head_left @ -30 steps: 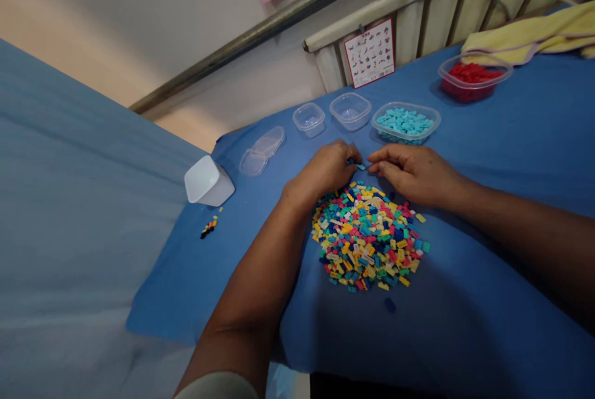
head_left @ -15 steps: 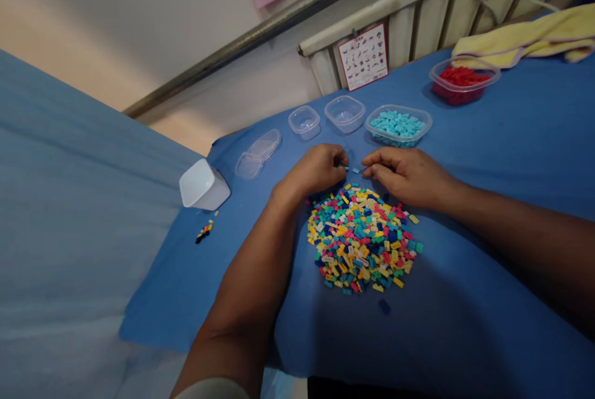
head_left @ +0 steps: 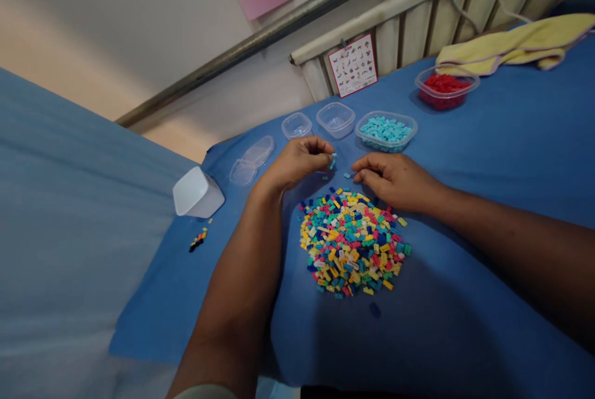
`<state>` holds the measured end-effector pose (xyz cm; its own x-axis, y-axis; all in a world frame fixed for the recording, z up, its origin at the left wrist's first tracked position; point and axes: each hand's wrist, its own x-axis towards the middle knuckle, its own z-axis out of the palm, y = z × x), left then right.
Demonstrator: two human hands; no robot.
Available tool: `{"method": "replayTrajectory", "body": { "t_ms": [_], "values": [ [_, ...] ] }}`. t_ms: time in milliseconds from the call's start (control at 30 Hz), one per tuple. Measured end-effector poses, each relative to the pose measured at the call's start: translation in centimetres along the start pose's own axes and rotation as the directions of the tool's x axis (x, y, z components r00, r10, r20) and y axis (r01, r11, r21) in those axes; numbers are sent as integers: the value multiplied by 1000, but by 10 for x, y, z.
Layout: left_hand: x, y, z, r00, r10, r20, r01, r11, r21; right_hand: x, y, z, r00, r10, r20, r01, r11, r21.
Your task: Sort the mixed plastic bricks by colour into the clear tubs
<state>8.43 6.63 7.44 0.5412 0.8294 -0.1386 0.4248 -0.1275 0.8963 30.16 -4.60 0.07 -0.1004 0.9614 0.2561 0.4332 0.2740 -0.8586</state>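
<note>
Between the thumb and fingers of my left hand (head_left: 300,160) are small light blue building bricks (head_left: 333,160), held just above the cloth. My right hand (head_left: 393,179) rests beyond the pile, its thumb and fingers a little apart and nothing visible between them. A single loose blue brick (head_left: 347,175) lies close to its fingertips. Nearer to me spreads a mixed heap of small bricks (head_left: 353,241) in yellow, pink, green, white and blue. Behind my right hand stands a clear tub (head_left: 409,139) of light blue bricks (head_left: 385,128).
Two clear tubs (head_left: 335,120) stand left of the filled one; clear lids (head_left: 253,160) lie beside them. A white container (head_left: 199,194) and several loose bricks (head_left: 198,239) are at left. Back right are a tub of red bricks (head_left: 444,90) and a yellow cloth (head_left: 511,49).
My left hand has lifted slightly from the cloth, and the light blue bricks in its fingertips now show. My right hand keeps its place by the loose brick. The view has shifted slightly.
</note>
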Motion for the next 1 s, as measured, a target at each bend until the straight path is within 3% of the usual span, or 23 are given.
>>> {"method": "replayTrajectory", "body": {
  "t_ms": [133,267,367,467,600,667,733,833,1000],
  "values": [
    [34,39,18,989,136,61,-144,978,150,1,-1,-1,1000,-7,5,7,1000,15],
    [76,73,47,948,289,131,-317,855,410,2,-2,-1,1000,-12,13,11,1000,27],
    [98,83,67,931,284,228,-364,748,555,3,-3,-2,1000,-19,14,18,999,26],
    [105,84,69,915,286,285,-403,691,600,4,-4,-2,999,-30,15,29,999,31],
    [88,75,39,911,375,172,-390,645,657,5,-1,0,999,-34,-3,34,998,44],
    [71,63,21,934,303,190,-342,604,719,5,1,1,1000,-26,1,26,998,50],
    [51,47,8,943,183,277,-332,545,770,5,2,2,1000,-11,8,11,999,48],
    [21,23,0,912,50,407,-377,491,785,5,3,2,1000,-5,13,4,999,37],
    [-12,3,-1,923,89,374,-367,499,785,4,4,2,1000,-12,7,12,999,33]
  ]
}}
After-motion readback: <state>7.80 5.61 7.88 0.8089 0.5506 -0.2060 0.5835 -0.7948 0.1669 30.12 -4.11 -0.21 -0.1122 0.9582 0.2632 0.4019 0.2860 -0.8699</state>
